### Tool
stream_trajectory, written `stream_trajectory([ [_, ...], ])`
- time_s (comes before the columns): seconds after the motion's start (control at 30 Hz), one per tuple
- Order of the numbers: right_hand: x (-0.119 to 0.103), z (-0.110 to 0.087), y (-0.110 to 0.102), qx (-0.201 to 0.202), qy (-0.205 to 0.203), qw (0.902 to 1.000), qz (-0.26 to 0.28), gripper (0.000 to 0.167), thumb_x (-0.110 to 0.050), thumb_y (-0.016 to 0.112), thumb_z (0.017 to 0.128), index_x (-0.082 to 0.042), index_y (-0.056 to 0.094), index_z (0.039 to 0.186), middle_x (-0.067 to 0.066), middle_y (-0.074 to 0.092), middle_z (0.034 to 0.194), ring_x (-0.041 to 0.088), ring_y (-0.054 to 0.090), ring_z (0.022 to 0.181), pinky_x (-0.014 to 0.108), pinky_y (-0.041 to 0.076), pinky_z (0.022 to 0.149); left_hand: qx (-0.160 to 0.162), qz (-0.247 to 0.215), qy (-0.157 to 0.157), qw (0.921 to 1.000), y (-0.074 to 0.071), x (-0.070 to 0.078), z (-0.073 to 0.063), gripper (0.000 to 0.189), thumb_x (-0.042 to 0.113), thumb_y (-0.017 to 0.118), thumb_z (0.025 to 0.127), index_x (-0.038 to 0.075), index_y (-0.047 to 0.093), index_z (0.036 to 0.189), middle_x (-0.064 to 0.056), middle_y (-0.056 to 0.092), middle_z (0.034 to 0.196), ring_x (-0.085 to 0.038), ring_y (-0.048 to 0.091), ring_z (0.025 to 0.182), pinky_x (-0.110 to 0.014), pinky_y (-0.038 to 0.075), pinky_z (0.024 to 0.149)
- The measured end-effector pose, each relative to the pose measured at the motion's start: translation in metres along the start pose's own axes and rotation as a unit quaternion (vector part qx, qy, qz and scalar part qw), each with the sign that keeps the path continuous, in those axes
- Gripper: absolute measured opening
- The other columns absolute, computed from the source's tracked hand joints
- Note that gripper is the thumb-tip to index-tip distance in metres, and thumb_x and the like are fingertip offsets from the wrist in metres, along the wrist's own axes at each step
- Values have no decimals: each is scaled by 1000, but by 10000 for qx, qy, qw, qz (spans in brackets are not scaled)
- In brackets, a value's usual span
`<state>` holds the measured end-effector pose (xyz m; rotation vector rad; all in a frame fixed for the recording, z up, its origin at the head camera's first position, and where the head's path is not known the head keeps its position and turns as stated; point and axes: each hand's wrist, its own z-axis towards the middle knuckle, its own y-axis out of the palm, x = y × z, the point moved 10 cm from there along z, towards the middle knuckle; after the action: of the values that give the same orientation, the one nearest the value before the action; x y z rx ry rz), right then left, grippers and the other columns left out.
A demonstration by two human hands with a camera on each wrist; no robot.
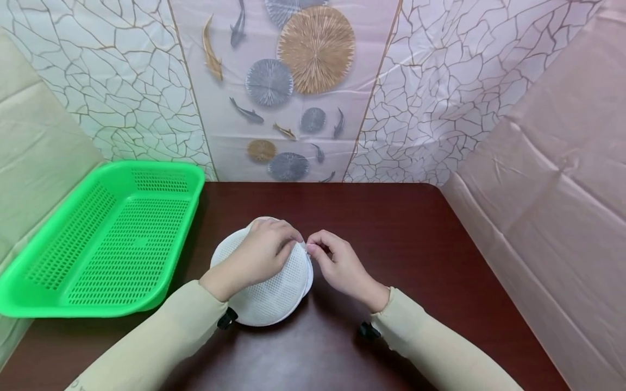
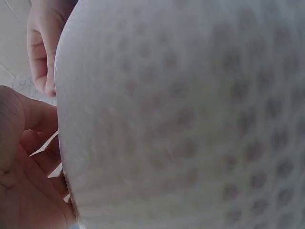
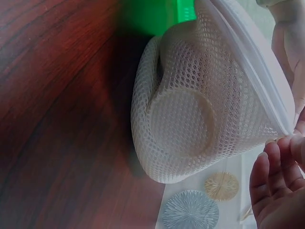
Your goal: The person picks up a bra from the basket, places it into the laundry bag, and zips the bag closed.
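A white mesh laundry bag [image 1: 274,298] with a rounded shape stands on the table, tilted, in the head view. My left hand [image 1: 266,250] lies over its top and grips the far right rim between thumb and fingers. At that same edge, my right hand [image 1: 342,266] pinches the bag's corner with thumb and forefinger. The right wrist view shows a white zipper band [image 3: 252,62] running along the rim down to the pinched corner, and a round ring shape [image 3: 181,121] in the mesh wall. Mesh fabric [image 2: 181,119] fills most of the left wrist view. My fingers hide any zipper pull.
A green plastic basket [image 1: 163,296] with perforated sides stands on the left of the dark red-brown table [image 1: 391,228]. Patterned cloth [image 1: 440,92] hangs behind the table's back edge, and a plain beige cloth wall [image 1: 552,179] rises along the right side.
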<state>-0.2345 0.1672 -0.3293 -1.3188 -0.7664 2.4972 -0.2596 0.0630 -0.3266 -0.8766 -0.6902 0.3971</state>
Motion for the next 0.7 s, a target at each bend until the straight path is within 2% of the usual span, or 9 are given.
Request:
stream_trajectory([
  [0.2,-1,4,-1,8,14,10000,82,6,6,59,92,1,62,91,10,60,85,21,58,77,31,50,67,78,28,-104,9999,-1,-5,2,17,2,60,88,14,71,92,6,66,92,-18,58,90,-42,39,88],
  [0.4,2,2,1,-23,-21,10000,49,3,4,60,92,2,61,91,10,60,84,19,56,75,26,47,66,222,-201,-464,9985,-5,-27,1,14,3,60,90,11,70,96,2,67,95,-22,59,93,-43,37,87],
  [0.5,2,1,2,-45,-61,9999,74,2,3,60,92,3,61,90,11,60,83,18,55,76,26,47,66,181,-330,-670,9970,-5,-36,-1,14,5,60,91,11,70,98,2,67,97,-23,59,95,-43,36,89],
  [0.6,3,1,2,-44,-56,9999,93,3,1,60,93,4,61,91,10,59,84,18,55,76,27,47,65,162,-379,-701,9967,-4,-36,-1,15,5,59,91,11,70,98,2,67,97,-22,59,95,-43,36,89],
  [0.7,3,1,2,-20,-59,10000,48,2,2,60,92,3,61,90,9,59,84,19,55,76,28,48,65,205,-330,-516,9979,-5,-27,1,18,4,57,90,12,71,98,3,67,97,-21,59,93,-43,37,86],
])
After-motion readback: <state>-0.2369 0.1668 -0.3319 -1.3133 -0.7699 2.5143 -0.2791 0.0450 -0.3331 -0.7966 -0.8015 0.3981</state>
